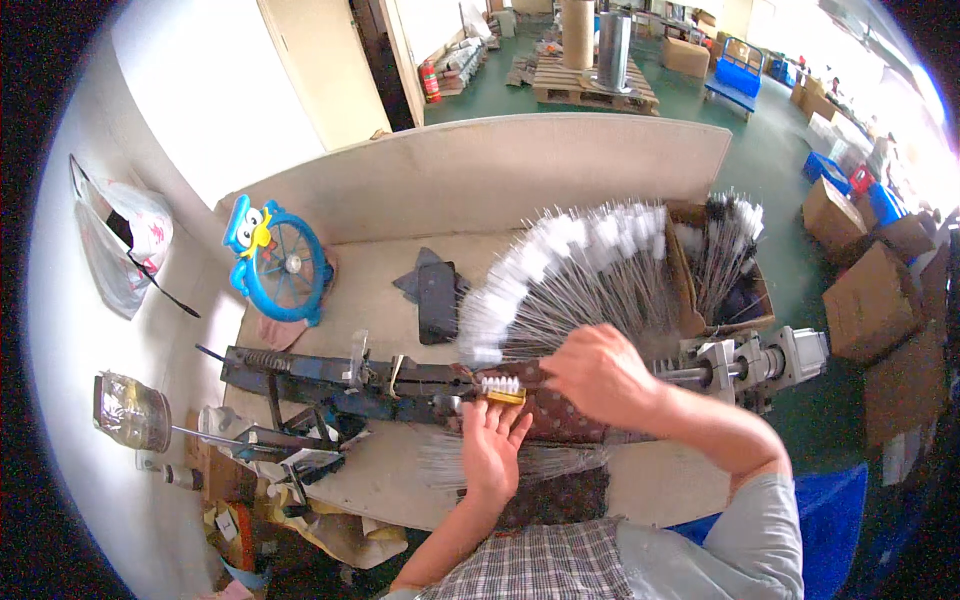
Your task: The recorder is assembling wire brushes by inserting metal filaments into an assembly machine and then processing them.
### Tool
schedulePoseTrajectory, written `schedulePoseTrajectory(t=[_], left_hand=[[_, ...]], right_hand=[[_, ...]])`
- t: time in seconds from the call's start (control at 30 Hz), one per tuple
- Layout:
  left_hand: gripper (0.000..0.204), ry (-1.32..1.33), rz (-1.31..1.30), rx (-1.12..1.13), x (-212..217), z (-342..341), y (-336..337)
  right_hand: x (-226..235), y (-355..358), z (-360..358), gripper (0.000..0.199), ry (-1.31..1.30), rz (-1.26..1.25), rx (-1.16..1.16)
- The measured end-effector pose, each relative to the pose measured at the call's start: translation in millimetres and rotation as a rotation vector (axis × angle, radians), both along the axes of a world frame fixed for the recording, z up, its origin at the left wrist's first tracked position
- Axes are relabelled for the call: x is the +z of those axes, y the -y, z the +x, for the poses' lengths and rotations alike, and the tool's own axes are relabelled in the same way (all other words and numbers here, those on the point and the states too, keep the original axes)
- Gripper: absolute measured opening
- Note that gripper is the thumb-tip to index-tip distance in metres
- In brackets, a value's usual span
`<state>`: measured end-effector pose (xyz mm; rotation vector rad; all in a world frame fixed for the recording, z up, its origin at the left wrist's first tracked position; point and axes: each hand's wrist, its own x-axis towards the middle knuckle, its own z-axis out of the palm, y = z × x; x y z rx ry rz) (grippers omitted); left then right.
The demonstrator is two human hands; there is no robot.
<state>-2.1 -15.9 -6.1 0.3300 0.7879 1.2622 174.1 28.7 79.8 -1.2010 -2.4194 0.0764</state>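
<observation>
My left hand is palm up at the front of the bench machine, its fingers stretched out and the thumb apart. Its fingertips reach a small yellow block that has white bristles along its top. I cannot tell whether they touch it or only lie beneath it. To the right, my right hand is closed, fingers curled down over the machine's dark-red spotted cover. What those fingers hold, if anything, is hidden. Behind it, many white-tipped wire brushes lie fanned out.
A cardboard box of more brushes stands at the right. Thin wires lie along the front edge. A dark phone and a blue toy-faced fan are behind the machine. A motor unit juts out at its right end.
</observation>
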Motion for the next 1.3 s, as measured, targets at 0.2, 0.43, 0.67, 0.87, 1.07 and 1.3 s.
schedulePoseTrajectory(t=[0.2, 0.43, 0.67, 0.87, 1.07, 1.3], left_hand=[[0.049, -0.222, 0.071, -0.088, -19, -33, 23], [0.039, -0.271, -0.148, 0.482, -44, -161, 57], [0.036, -0.025, -0.042, 0.705, -112, -298, 115], [0.029, -1.135, -0.374, 0.772, -61, -283, 82], [0.038, -0.802, -0.297, 0.982, -51, -286, 87], [0.048, -1.827, -0.110, 0.800, -72, -327, 95]], right_hand=[[-7, -72, -2, 0.012, 0.314, -0.161, 0.129], [-52, -104, -15, 0.030, 0.715, -0.420, 0.152], [-76, -149, 10, 0.046, 0.715, -0.408, 0.029], [-60, -194, 20, 0.051, 0.625, -0.443, -0.105], [-81, -177, 26, 0.051, 0.574, -0.364, -0.014], [-76, -157, 25, 0.038, 0.552, -0.347, 0.058]])
